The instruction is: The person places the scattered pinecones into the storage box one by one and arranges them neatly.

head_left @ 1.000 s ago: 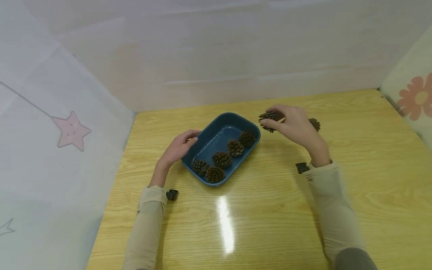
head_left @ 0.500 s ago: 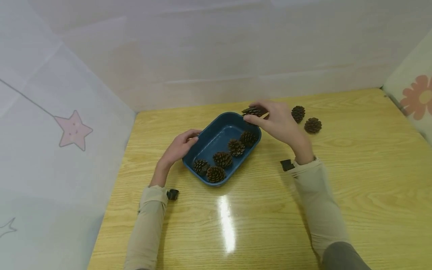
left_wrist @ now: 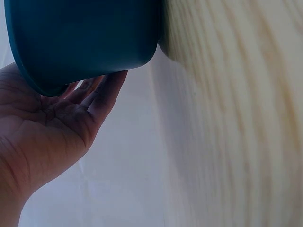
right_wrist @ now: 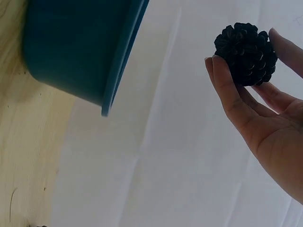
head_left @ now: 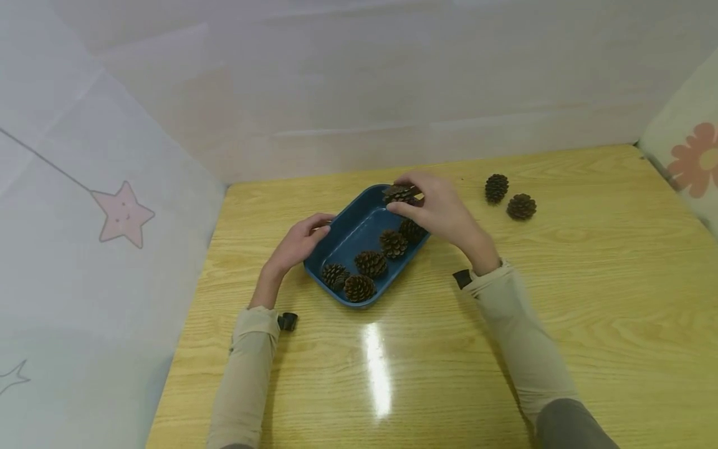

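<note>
A blue rectangular tub (head_left: 348, 240) stands at a slant on the table, several pine cones (head_left: 370, 264) lying along its near right side. My left hand (head_left: 300, 244) grips its left rim, thumb over the edge; in the left wrist view the fingers (left_wrist: 106, 92) lie along the outer wall. Above the tub's far right end, my right hand (head_left: 440, 209) pinches another pine cone (head_left: 398, 195) between thumb and fingers. The right wrist view shows that pine cone (right_wrist: 246, 54) held at the fingertips, higher than the tub's rim (right_wrist: 118, 71).
Two loose pine cones, one upright (head_left: 496, 188) and one rounder (head_left: 521, 206), lie on the wooden table (head_left: 589, 280) to the right. Pale cloth walls (head_left: 359, 93) rise behind the table and along its left and right sides.
My right hand has carried its pine cone leftward from beside the tub to over its far end, uncovering the two loose cones. My left hand has stayed at the rim.
</note>
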The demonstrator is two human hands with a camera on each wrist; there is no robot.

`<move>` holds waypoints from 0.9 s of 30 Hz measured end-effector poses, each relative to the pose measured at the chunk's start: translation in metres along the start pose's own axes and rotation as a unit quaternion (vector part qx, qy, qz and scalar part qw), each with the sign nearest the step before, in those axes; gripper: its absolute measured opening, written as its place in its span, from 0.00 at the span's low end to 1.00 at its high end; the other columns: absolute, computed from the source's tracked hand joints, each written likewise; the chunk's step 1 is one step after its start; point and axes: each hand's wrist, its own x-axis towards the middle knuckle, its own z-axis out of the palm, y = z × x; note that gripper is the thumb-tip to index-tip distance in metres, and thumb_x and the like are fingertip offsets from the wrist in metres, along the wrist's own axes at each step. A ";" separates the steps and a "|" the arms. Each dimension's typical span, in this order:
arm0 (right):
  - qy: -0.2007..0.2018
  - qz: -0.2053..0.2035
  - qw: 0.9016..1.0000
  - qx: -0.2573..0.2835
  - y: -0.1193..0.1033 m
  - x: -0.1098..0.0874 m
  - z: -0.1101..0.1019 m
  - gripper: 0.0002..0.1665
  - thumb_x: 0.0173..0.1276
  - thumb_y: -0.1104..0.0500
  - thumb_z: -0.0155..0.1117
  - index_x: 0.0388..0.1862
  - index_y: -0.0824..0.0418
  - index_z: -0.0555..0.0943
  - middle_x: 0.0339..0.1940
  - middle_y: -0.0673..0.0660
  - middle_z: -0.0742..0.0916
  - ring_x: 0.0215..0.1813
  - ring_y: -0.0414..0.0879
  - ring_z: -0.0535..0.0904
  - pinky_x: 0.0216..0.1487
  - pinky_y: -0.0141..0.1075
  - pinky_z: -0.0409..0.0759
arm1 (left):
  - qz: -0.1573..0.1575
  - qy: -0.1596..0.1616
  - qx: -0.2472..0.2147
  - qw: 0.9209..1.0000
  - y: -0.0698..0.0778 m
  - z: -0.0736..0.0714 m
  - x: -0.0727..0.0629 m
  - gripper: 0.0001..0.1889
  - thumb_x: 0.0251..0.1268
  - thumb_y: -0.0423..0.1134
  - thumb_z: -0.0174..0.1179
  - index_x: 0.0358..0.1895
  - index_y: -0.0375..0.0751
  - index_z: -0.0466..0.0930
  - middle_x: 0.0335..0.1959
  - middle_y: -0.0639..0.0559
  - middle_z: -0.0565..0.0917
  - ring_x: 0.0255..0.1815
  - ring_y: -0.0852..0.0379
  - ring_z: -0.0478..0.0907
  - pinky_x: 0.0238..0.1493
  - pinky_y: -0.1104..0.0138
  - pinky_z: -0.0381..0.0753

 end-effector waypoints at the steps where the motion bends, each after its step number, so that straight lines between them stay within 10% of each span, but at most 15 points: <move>1: 0.000 -0.004 1.000 -0.002 0.000 0.001 0.002 0.29 0.72 0.54 0.73 0.66 0.67 0.79 0.63 0.64 0.84 0.58 0.57 0.82 0.53 0.49 0.83 | 0.002 0.000 0.000 1.000 0.000 0.000 0.001 0.22 0.87 0.41 0.47 0.76 0.41 0.69 0.72 0.39 0.73 0.71 0.41 0.71 0.71 0.45 0.70; 27: -0.054 -0.021 0.998 0.001 0.005 0.011 0.045 0.30 0.73 0.55 0.71 0.66 0.71 0.77 0.61 0.65 0.83 0.61 0.58 0.80 0.62 0.52 0.78 | -0.003 -0.004 -0.010 1.000 -0.005 0.003 0.007 0.22 0.87 0.41 0.46 0.76 0.40 0.69 0.73 0.38 0.72 0.72 0.40 0.70 0.72 0.44 0.69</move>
